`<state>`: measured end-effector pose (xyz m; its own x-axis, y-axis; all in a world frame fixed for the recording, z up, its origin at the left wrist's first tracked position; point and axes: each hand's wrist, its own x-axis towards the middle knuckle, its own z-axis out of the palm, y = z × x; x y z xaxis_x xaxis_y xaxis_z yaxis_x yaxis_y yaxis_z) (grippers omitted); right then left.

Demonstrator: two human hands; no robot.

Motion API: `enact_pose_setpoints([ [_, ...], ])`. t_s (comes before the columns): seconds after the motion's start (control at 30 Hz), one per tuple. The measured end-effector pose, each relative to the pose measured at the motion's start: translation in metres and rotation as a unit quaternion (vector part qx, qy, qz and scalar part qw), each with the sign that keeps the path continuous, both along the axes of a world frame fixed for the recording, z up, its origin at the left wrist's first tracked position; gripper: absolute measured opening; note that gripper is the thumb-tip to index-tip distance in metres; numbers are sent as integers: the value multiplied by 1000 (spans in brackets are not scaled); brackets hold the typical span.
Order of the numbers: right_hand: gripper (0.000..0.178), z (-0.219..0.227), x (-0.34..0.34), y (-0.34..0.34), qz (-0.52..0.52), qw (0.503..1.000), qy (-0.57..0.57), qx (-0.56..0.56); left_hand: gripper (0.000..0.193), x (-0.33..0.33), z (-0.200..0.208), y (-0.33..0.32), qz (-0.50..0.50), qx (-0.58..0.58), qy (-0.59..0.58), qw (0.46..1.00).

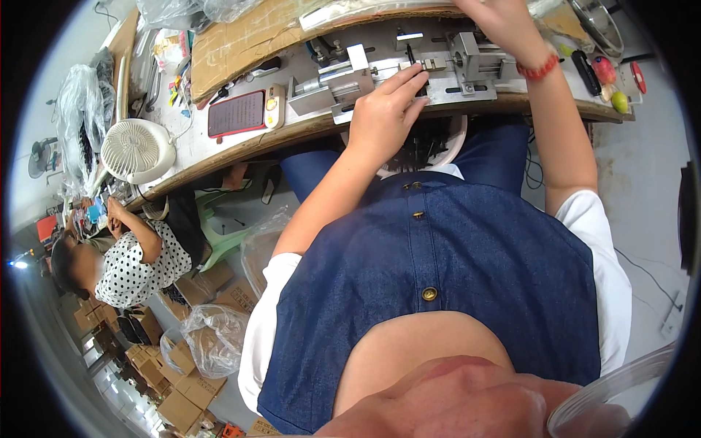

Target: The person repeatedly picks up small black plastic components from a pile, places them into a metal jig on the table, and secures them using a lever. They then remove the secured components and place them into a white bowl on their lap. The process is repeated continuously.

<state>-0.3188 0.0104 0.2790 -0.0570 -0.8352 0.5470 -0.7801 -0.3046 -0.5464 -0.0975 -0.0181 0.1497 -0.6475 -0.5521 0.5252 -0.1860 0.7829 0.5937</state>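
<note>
On the workbench (pixel 219 150), head view, sits a metal jig (pixel 409 77) of bright blocks bolted to a slotted base plate, near the front edge and straight ahead of the person. The left hand (pixel 383 109) rests on its middle section, fingers held together and stretched forward, the fingertips (pixel 416 71) pressing beside a small dark upright part (pixel 411 54); whether that part is pinched or only touched cannot be told. The right hand (pixel 504 25) lies over the jig's far right block, just beyond a red bead bracelet (pixel 539 69); its fingers run past the top of the frame, so their state cannot be told.

Judgement on handling: the jig looks heavy, rigid and fixed, not something to lift. The small dark part appears light, stiff and easily dropped, best taken by its upper end with fingertip pressure.

Nearby: a red tablet-like device (pixel 237 113), a white desk fan (pixel 135 150), and a white bowl of dark small parts (pixel 431 146) under the bench edge. Another person in a dotted top (pixel 135 270) sits to the left, apart.
</note>
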Motion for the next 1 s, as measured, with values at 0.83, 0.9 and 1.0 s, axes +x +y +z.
enact_pose_setpoints([
  [0.83,15,-93,56,59,7,972,234,10,19,4,99,-137,109,4,-1,994],
  [0.9,18,-79,41,46,-3,978,208,-14,20,7,93,-118,93,4,43,995],
  [1.0,15,-40,8,2,-59,981,154,-99,21,20,73,-79,100,-43,103,989],
])
